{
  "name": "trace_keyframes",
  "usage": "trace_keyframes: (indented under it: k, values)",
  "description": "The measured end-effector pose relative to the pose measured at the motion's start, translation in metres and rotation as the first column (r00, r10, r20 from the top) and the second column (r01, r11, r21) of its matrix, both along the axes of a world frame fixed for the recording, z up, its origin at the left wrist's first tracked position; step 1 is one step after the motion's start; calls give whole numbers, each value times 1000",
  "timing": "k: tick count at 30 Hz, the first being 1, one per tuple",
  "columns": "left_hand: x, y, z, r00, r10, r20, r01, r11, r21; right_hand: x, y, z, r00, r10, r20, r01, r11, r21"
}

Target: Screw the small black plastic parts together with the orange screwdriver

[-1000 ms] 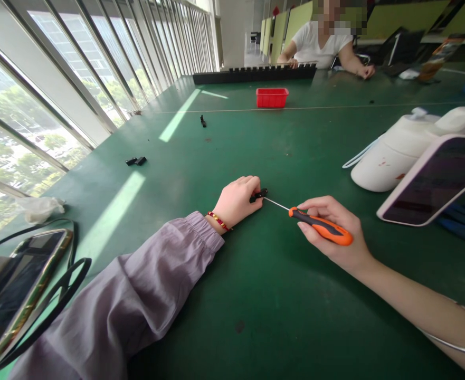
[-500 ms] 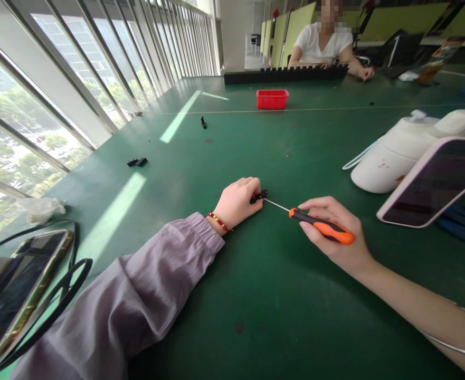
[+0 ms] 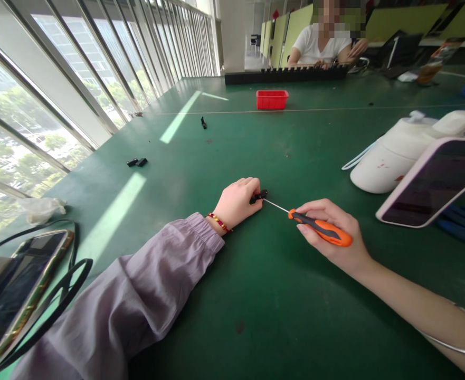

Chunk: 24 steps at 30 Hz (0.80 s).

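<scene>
Near the middle of the green table [image 3: 232, 295], my left hand [image 3: 240, 199] is closed on a small black part [image 3: 259, 196], pinching it close to the tabletop. Part of it is hidden by the fingers, and its exact kind cannot be made out. My right hand [image 3: 339, 229] grips an orange and black screwdriver [image 3: 323, 229] by its handle. The thin metal shaft points left, and its tip meets the black part or lies right at it.
Small black pieces [image 3: 137, 162] lie to the left, another black piece [image 3: 203, 123] farther back. A red bin [image 3: 272, 100] stands beyond. At right are a white bottle [image 3: 394, 150] and a propped phone [image 3: 434, 182]; at left, another phone [image 3: 22, 285] with a cable. A person [image 3: 321, 47] sits opposite.
The screwdriver handle has turned slightly in my right hand, which has shifted a touch left. My left hand stays put. The person opposite has raised a hand from the table.
</scene>
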<state>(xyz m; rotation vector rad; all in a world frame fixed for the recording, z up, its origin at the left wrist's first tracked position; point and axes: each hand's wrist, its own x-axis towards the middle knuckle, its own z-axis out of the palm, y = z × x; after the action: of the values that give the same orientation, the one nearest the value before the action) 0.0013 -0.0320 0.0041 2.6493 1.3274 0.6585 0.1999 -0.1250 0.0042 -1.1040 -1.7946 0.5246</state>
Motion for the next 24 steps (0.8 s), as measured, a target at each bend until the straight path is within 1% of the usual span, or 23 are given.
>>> trace_keyframes:
  k: [2, 7, 9, 12, 15, 17, 20, 24]
  values:
    - [0, 0, 0, 1000, 1, 1, -1, 1000, 0, 0, -1, 0, 1000, -14, 9, 14, 1000, 12]
    - [0, 1, -1, 1000, 1, 8, -1, 1000, 9, 1, 0, -4, 997, -69, -29, 72, 991, 110]
    - [0, 1, -1, 1000, 0, 12, 0, 1000, 11, 1, 1, -5, 998, -44, -36, 48, 993, 104]
    - [-1, 1, -1, 1000, -5, 12, 4, 1000, 10, 2, 2, -4, 1000, 0, -18, 1, 998, 55]
    - [-1, 1, -1, 1000, -6, 10, 6, 1000, 7, 2, 0, -3, 1000, 2, 1, -2, 1000, 27]
    - [0, 1, -1, 1000, -5, 10, 5, 1000, 8, 1, -1, -3, 1000, -11, 0, 11, 999, 32]
    - [0, 1, -1, 1000, -2, 12, 2, 1000, 12, 1, -1, -4, 999, -40, -20, 41, 997, 70]
    - [0, 1, -1, 1000, 0, 10, 0, 1000, 7, 0, 1, -5, 999, 4, -39, -1, 997, 73]
